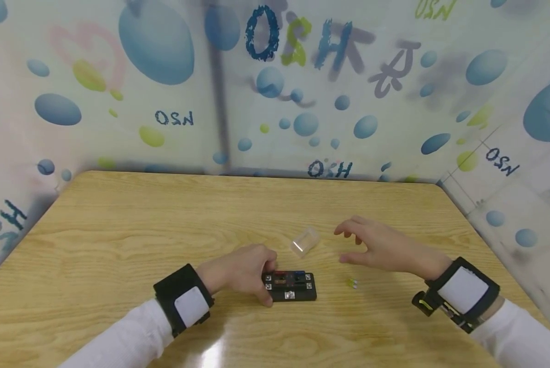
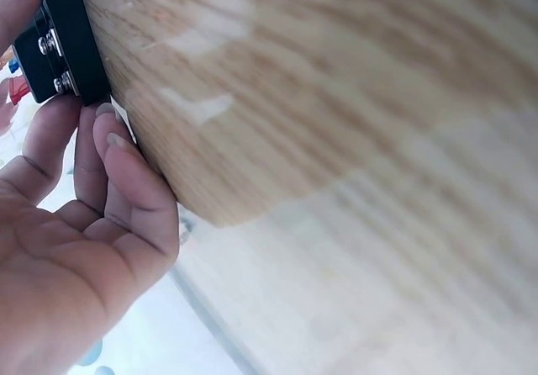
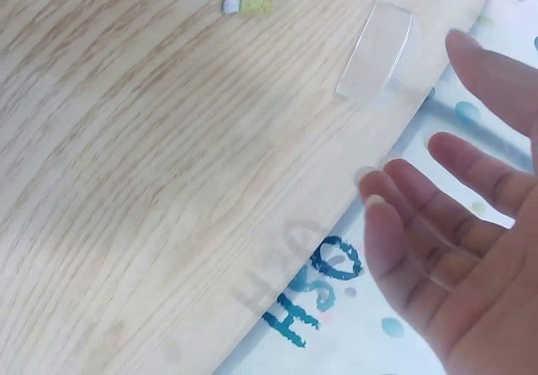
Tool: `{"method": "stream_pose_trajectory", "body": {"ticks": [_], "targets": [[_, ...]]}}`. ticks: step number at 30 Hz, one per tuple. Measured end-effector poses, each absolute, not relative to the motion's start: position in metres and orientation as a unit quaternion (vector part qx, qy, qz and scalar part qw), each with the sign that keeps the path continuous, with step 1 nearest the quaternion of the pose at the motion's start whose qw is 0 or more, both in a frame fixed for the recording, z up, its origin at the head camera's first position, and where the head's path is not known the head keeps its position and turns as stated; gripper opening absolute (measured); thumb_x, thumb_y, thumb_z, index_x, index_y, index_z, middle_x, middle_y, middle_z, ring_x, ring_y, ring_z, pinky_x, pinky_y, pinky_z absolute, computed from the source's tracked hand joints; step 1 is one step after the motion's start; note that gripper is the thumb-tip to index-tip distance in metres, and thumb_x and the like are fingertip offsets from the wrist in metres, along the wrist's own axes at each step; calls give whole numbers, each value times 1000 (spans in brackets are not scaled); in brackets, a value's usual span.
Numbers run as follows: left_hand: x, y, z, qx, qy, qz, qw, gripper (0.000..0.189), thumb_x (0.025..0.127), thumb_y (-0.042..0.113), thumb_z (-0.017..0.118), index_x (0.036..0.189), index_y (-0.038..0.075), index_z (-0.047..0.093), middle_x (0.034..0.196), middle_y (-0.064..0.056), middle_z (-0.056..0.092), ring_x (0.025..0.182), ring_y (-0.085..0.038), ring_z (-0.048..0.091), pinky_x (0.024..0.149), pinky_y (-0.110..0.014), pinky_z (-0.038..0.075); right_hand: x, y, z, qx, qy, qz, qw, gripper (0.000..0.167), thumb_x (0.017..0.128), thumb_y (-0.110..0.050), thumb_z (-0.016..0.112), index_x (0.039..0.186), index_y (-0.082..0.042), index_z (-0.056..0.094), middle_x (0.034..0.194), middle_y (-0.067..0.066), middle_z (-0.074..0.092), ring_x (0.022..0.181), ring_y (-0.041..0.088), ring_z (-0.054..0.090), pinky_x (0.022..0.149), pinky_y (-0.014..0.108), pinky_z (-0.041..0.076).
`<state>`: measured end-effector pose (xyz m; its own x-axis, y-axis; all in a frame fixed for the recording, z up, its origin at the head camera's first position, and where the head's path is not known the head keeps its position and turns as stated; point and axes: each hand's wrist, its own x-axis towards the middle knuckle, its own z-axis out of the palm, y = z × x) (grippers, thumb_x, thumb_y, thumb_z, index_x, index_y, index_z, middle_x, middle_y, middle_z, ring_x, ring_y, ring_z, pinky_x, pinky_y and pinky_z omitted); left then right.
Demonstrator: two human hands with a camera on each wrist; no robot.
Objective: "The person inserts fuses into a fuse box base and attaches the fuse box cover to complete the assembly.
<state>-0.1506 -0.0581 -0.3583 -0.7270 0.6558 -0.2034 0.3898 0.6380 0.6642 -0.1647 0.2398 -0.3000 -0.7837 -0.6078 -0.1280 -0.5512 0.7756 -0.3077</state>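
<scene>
My left hand grips the left end of a black fuse block with thumb and fingers. The block lies on the table, with silver screw terminals and a red and a blue blade fuse along its far side. In the left wrist view the block shows its end between thumb and fingertips. My right hand hovers over the table, fingers slightly bent, holding nothing. Below it lies a yellow blade fuse with two metal prongs, clearer in the right wrist view. A clear plastic cover lies between the hands, beyond the block.
The wooden table reaches back to a patterned wall covering with blue and green drops and lettering. Another covered wall stands at the right. Both wrists carry black straps with cameras.
</scene>
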Motion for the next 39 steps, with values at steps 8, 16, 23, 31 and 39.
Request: {"method": "stream_pose_trajectory", "body": {"ticks": [8,16,23,31,39], "targets": [[-151,-59,-359,300,879,301,216,41,56,21,93,79,14,60,79,4,61,76,-15,54,67,-28,43,-169,251,-300,-264,941,-121,171,64,84,-39,76,134,-9,52,122,12,59,104,28,60,84,43,52],[-151,-59,-360,298,879,303,216,41,56,20,93,78,14,59,77,4,61,74,-14,54,66,-27,43,-171,254,-300,-259,939,-122,192,71,80,-45,78,135,-9,51,123,14,58,107,31,59,85,46,51],[-150,-59,-360,298,879,304,215,41,56,20,93,78,14,59,77,4,61,74,-14,54,65,-27,42,-172,256,-307,-231,939,-111,229,75,78,-44,80,139,-15,49,134,11,53,118,31,57,92,50,50],[-151,-59,-360,299,878,305,217,40,57,21,93,77,14,58,76,4,60,72,-13,52,64,-26,42,-171,254,-325,-257,936,-87,223,75,76,-46,81,137,-16,50,131,6,54,114,22,57,95,47,49],[-152,-58,-362,302,877,304,216,40,57,21,93,77,15,59,76,4,61,72,-13,52,65,-26,42,-168,248,-332,-259,939,-80,212,75,73,-52,81,133,-17,53,124,2,54,109,18,56,93,45,49]]}}
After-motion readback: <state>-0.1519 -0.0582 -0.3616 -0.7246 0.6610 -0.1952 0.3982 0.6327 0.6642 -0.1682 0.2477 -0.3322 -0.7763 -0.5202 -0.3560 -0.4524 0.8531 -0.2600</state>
